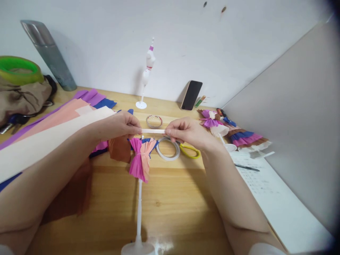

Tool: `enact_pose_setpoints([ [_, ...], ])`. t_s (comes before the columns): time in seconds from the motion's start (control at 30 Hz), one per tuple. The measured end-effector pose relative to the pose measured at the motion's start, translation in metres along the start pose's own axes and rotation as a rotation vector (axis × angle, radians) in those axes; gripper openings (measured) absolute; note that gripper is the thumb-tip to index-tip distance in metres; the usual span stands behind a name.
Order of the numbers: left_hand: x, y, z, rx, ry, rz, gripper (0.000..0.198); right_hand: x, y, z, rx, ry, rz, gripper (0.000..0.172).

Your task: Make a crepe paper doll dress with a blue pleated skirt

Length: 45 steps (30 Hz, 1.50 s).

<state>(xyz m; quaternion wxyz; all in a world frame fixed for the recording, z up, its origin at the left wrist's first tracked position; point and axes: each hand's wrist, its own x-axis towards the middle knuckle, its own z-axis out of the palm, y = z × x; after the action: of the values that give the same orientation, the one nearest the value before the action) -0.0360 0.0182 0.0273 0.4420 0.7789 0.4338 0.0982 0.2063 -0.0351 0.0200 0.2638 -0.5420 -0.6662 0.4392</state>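
My left hand (pixel 120 125) and my right hand (pixel 186 131) each pinch one end of a short white strip of tape (pixel 153 131), held level between them above the desk. Just below the strip stands a small white mannequin stand (pixel 139 212) dressed in a pleated pink and peach paper skirt (pixel 141 157). A brown paper piece (pixel 120 148) hangs under my left hand. A white tape roll (pixel 168 149) lies flat on the desk right behind the skirt.
Yellow-handled scissors (pixel 190 150), a second tape roll (pixel 154 121), a bare mannequin stand (pixel 147 72), a phone (pixel 191 95) against the wall, stacked coloured paper sheets (pixel 53 131) at left, a finished dressed doll (pixel 231 132), a pen (pixel 247 168) on printed paper, a grey partition (pixel 300 117) at right.
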Motion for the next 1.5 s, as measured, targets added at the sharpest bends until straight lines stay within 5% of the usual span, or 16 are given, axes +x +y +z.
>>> enact_pose_setpoints([
  [0.37, -0.006, 0.002, -0.001, -0.162, -0.085, -0.103, 0.014, -0.003, 0.005, 0.002, 0.108, 0.008, 0.010, 0.026],
  [0.6, -0.022, -0.004, 0.020, -0.208, -0.142, -0.180, 0.021, -0.016, 0.029, 0.030, 0.259, -0.120, 0.088, 0.028],
  [0.87, -0.024, -0.027, 0.037, -0.082, -0.105, -0.157, 0.024, -0.015, 0.041, 0.056, 0.234, -0.042, 0.173, 0.024],
  [1.5, -0.020, -0.032, 0.049, 0.094, -0.094, -0.121, 0.031, -0.012, 0.050, 0.073, -0.312, 0.083, 0.038, 0.019],
])
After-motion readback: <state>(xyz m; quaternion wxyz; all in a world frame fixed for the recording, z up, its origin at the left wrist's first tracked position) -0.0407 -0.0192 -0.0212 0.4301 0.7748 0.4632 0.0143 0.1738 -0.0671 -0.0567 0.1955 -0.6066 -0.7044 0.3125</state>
